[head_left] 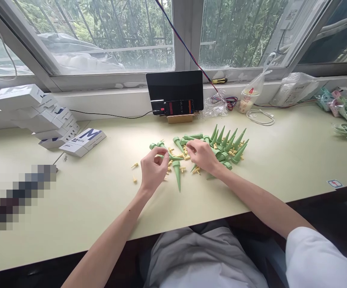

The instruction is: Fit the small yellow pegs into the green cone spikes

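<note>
My left hand (154,168) is closed in a pinch, thumb and forefinger together, at the left side of a pile of green plastic spikes. Whatever sits between those fingertips is too small to make out. Just ahead of my right hand (202,155) lie small yellow plastic fittings (179,155); its fingers are curled together, and their tips hide anything they hold. Between the hands, a green spike with a ribbed cap (177,174) lies pointing towards me. Right of my right hand, several green spikes (229,141) lie with their points facing away, with yellow fittings scattered among them.
At the back, a phone (179,107) leans on a dark tablet (175,86). White boxes (83,142) are on the left. A bagged cup (247,100) and a white cable (260,117) are at the back right, with coloured plastic items (341,105) farther right.
</note>
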